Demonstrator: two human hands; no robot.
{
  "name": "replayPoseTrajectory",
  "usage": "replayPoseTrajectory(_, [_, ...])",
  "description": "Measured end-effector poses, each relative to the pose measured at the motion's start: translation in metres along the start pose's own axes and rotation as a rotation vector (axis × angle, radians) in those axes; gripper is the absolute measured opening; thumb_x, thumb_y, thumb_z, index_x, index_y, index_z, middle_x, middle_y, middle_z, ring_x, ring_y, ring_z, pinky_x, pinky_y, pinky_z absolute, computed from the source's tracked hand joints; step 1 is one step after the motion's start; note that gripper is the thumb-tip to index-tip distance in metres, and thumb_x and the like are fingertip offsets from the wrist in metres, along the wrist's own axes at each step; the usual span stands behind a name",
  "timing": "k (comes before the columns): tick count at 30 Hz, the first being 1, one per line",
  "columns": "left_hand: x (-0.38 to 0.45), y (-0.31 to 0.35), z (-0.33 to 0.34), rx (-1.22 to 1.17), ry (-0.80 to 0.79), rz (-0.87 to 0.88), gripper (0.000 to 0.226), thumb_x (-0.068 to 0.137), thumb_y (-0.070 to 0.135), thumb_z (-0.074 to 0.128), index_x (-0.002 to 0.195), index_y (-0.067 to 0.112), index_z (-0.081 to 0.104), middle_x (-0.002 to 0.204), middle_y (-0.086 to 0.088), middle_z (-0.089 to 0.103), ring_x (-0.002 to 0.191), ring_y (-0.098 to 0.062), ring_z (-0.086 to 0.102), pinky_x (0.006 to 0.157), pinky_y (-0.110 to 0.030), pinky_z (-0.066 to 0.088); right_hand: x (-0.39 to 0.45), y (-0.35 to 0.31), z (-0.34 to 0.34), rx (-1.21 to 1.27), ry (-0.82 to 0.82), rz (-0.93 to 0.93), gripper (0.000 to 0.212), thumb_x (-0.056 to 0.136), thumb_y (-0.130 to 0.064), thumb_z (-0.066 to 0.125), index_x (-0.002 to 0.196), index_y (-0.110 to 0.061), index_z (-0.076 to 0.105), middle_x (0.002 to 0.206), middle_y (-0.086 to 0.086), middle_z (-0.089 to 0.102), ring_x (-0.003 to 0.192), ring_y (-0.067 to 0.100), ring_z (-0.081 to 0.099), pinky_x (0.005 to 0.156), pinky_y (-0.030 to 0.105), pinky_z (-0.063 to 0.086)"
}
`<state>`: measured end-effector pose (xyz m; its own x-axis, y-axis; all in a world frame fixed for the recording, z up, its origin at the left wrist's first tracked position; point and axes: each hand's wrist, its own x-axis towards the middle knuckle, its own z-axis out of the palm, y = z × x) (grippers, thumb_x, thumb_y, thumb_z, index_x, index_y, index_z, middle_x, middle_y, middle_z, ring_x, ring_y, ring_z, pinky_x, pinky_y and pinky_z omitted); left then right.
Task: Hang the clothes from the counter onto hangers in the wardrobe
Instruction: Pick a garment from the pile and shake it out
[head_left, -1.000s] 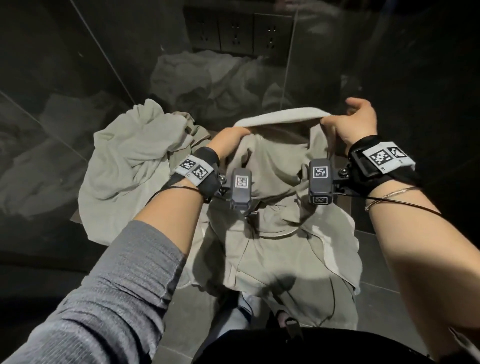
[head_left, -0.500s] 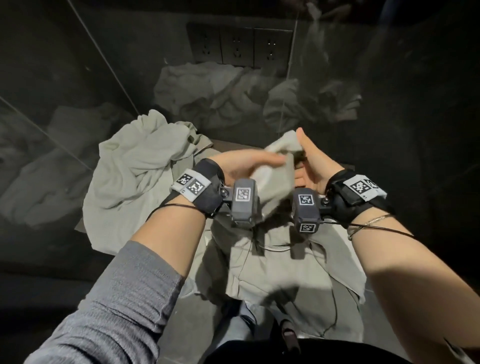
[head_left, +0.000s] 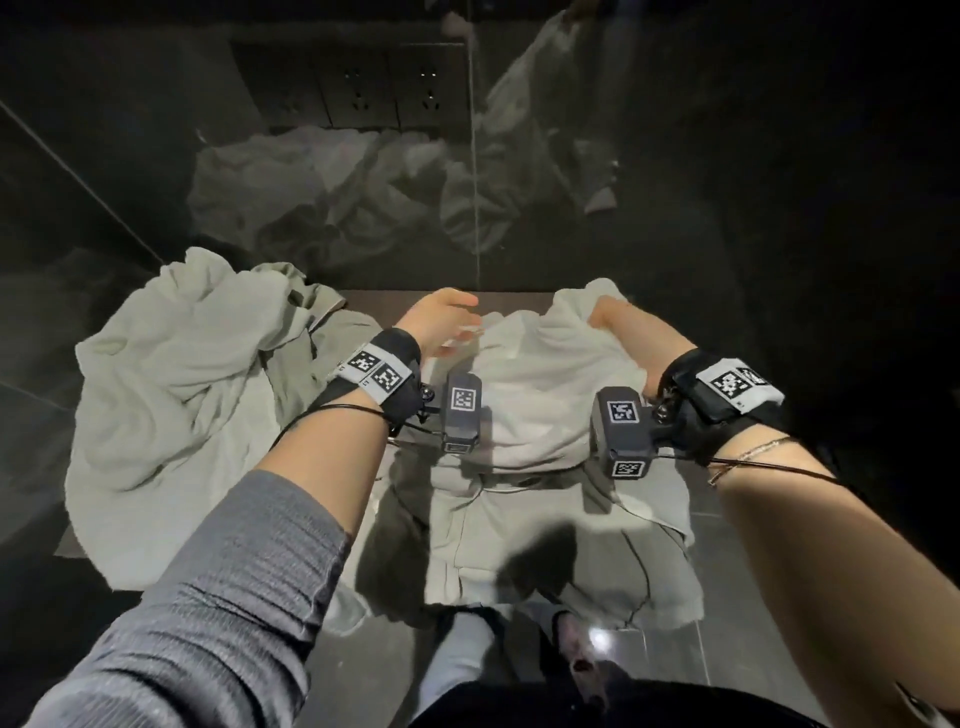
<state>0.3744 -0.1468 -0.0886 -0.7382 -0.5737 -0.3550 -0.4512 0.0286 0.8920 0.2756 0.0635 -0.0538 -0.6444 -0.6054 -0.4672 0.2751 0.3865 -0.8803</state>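
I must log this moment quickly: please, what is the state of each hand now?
Left hand: open, fingers relaxed over the pale garment, gripping nothing.
Right hand: grips the garment's upper edge; cloth hides its fingers.

A heaped garment (head_left: 171, 395) crowds the left; bare counter (head_left: 519, 299) lies between the hands.

Dim, dark surroundings; light from above casts hard shadows below the left hand (head_left: 439, 322), whose fingers blur; wide-angle bending warps the edges.
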Motion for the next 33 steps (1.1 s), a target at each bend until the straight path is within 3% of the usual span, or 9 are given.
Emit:
replayPoseTrajectory(4, [0.006, 0.0, 0.016, 0.339, -0.062, 0.24, 0.064, 0.085, -0.018, 0.039, 0.142, 0.012, 0.039, 0.14, -0.013, 0.046, 0.127, -0.022, 0.047, 0.089, -0.02, 0.041, 0.001, -0.01, -0.009, -0.549, -0.139, -0.107, 0.041, 0.067, -0.042, 0.077, 0.091, -0.01, 0.069, 0.083, 0.005, 0.07, 0.077, 0.021, 0.065, 0.07, 0.033, 0.045])
replayPoseTrajectory(8, [-0.004, 0.01, 0.041, 0.17, -0.148, 0.28, 0.061, 0.08, -0.016, 0.031, 0.119, 0.015, 0.065, 0.125, 0.003, 0.058, 0.106, -0.017, 0.054, 0.081, -0.022, 0.045, -0.006, -0.012, -0.014, -0.925, -0.189, -0.149, 0.043, 0.066, -0.043, 0.079, 0.084, -0.007, 0.065, 0.075, -0.001, 0.063, 0.069, 0.014, 0.06, 0.064, 0.027, 0.042])
replayPoseTrajectory(11, [-0.008, 0.017, 0.06, 0.177, -0.287, 0.25, 0.036, 0.09, 0.006, 0.037, 0.105, 0.017, 0.068, 0.116, -0.001, 0.065, 0.113, -0.015, 0.057, 0.1, -0.03, 0.041, -0.01, -0.01, -0.016, -0.942, -0.222, -0.144, 0.037, 0.063, -0.034, 0.079, 0.073, -0.003, 0.062, 0.063, -0.002, 0.052, 0.056, 0.008, 0.051, 0.056, 0.021, 0.036])
replayPoseTrajectory(14, [-0.013, 0.036, 0.076, 0.21, -0.409, 0.159, 0.041, 0.092, 0.049, 0.048, 0.094, 0.011, 0.065, 0.101, -0.013, 0.066, 0.088, -0.015, 0.059, 0.076, -0.022, 0.043, -0.012, -0.023, -0.025, -0.935, -0.237, -0.17, 0.031, 0.064, -0.026, 0.076, 0.08, -0.002, 0.066, 0.072, 0.005, 0.059, 0.068, 0.017, 0.055, 0.066, 0.028, 0.039])
replayPoseTrajectory(18, [-0.013, 0.057, 0.073, 0.299, -0.462, 0.177, 0.038, 0.091, 0.033, 0.055, 0.056, 0.02, 0.051, 0.047, 0.004, 0.043, 0.037, -0.007, 0.036, 0.041, -0.019, 0.024, -0.02, -0.061, -0.044, -0.928, -0.213, -0.225, 0.035, 0.057, -0.021, 0.075, 0.086, -0.002, 0.068, 0.078, 0.008, 0.065, 0.075, 0.02, 0.06, 0.072, 0.032, 0.044])
replayPoseTrajectory(21, [-0.014, 0.076, 0.067, 0.52, -0.512, 0.115, 0.021, 0.089, 0.015, 0.051, 0.101, 0.019, 0.068, 0.093, 0.0, 0.061, 0.081, -0.013, 0.054, 0.072, -0.023, 0.039, -0.031, -0.091, -0.059, -0.933, -0.106, -0.26, 0.041, 0.054, -0.023, 0.075, 0.084, 0.003, 0.065, 0.073, 0.008, 0.058, 0.07, 0.021, 0.054, 0.068, 0.033, 0.039])
replayPoseTrajectory(24, [-0.029, 0.095, 0.066, 0.881, -0.464, 0.148, 0.03, 0.099, 0.016, 0.04, 0.125, 0.011, 0.053, 0.12, 0.001, 0.053, 0.101, -0.013, 0.044, 0.087, -0.023, 0.033, -0.041, -0.108, -0.066, -0.881, -0.034, -0.328, 0.023, 0.062, -0.013, 0.075, 0.076, 0.001, 0.063, 0.07, 0.006, 0.054, 0.068, 0.02, 0.051, 0.067, 0.032, 0.037])
replayPoseTrajectory(27, [-0.016, 0.099, 0.061, 1.044, -0.395, 0.198, 0.021, 0.094, 0.019, 0.049, 0.109, 0.006, 0.057, 0.114, -0.003, 0.057, 0.095, -0.02, 0.053, 0.083, -0.031, 0.041, -0.05, -0.12, -0.066, -0.857, 0.012, -0.386, 0.015, 0.069, -0.005, 0.072, 0.063, -0.012, 0.061, 0.058, -0.004, 0.055, 0.062, 0.016, 0.052, 0.061, 0.026, 0.039])
replayPoseTrajectory(33, [-0.009, 0.114, 0.048, 0.836, 0.174, 0.489, 0.033, 0.074, 0.049, 0.054, 0.064, 0.018, 0.056, 0.079, -0.002, 0.062, 0.084, -0.032, 0.061, 0.072, -0.035, 0.044, -0.061, -0.136, -0.071, -0.792, 0.251, -0.462, 0.017, 0.071, -0.011, 0.071, 0.085, -0.005, 0.065, 0.066, 0.005, 0.056, 0.051, 0.015, 0.049, 0.045, 0.02, 0.037])
